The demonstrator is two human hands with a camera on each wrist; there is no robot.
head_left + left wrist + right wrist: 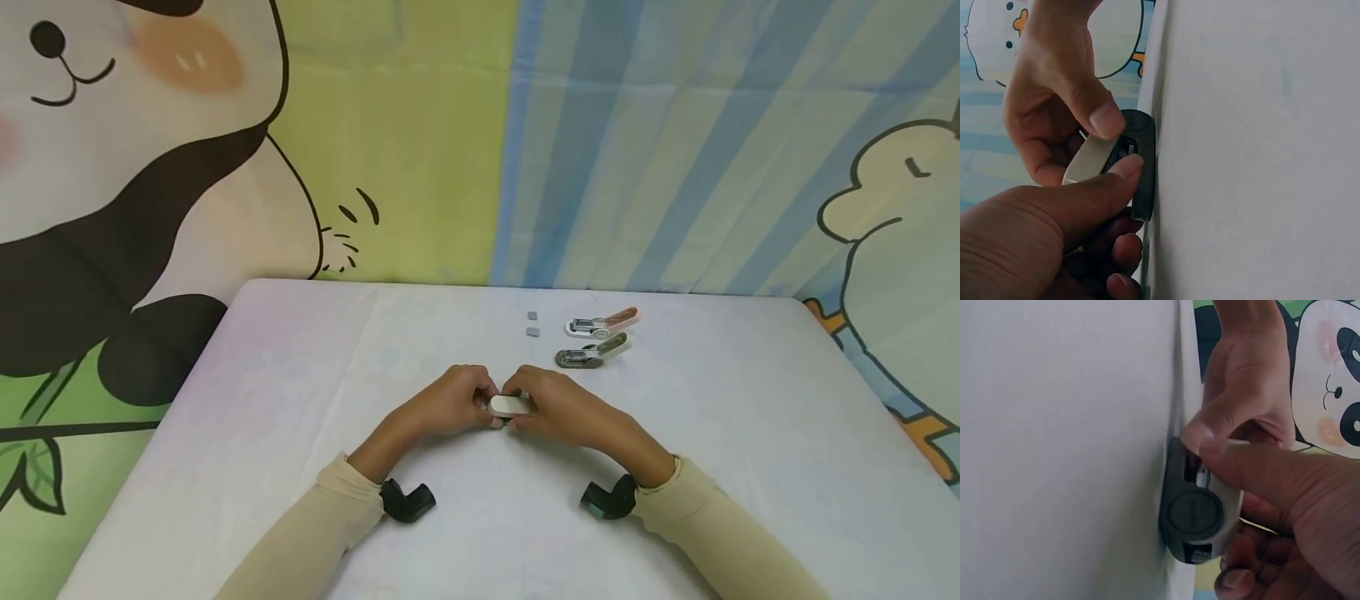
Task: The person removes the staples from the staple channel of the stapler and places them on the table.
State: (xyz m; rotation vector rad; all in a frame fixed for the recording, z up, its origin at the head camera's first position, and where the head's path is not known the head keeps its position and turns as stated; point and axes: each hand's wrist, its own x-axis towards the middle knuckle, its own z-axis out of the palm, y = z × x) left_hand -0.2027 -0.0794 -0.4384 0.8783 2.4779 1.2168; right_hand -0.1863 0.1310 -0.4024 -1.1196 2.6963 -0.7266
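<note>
Both hands hold a small stapler (510,406) with a cream top and a dark green base, low over the middle of the table. My left hand (462,400) grips one end, its thumb at the slot between the two parts in the left wrist view. From the other side my right hand (558,406) holds it with thumb and curled fingers. The right wrist view shows the base of the stapler (1194,512) with a round disc and a metal part inside. Fingers hide much of it.
Behind the hands lie an opened pink-and-white stapler (600,323) and an opened green stapler (591,354). Two small grey blocks, which look like staple strips (532,332), lie left of them. A white cloth covers the table (300,375); a printed curtain (412,167) hangs behind.
</note>
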